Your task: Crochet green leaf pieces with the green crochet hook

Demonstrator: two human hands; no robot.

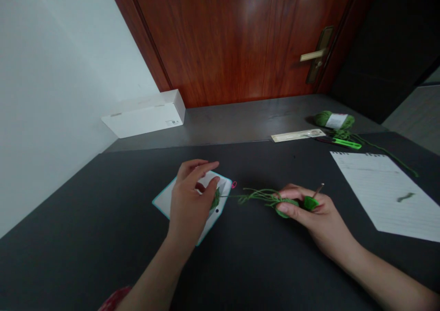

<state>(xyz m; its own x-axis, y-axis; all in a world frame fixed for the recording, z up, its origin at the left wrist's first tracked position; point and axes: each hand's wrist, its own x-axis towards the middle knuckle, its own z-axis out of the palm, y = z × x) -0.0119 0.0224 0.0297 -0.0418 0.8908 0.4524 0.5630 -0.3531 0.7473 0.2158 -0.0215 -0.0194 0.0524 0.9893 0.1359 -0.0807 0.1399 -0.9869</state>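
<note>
The right hand (319, 219) lies toward two o'clock, fingers closed on a green crocheted piece (310, 203) and a crochet hook (318, 190). Green yarn (261, 196) runs toward eleven o'clock, where the half-curled left hand (188, 205), its grip unclear, covers a green scrap (215, 199) on a teal-edged white card (161, 202).

A white cardboard box (143, 113) sits at the left end of the grey ledge (240, 120). A lined paper sheet (381, 191) lies by the right edge of the dark table (85, 219).

Green yarn (261, 197); teal-edged white card (164, 202); white ruled paper (378, 196); dark grey tabletop (103, 219); reddish-brown wood-grain door (220, 36).
</note>
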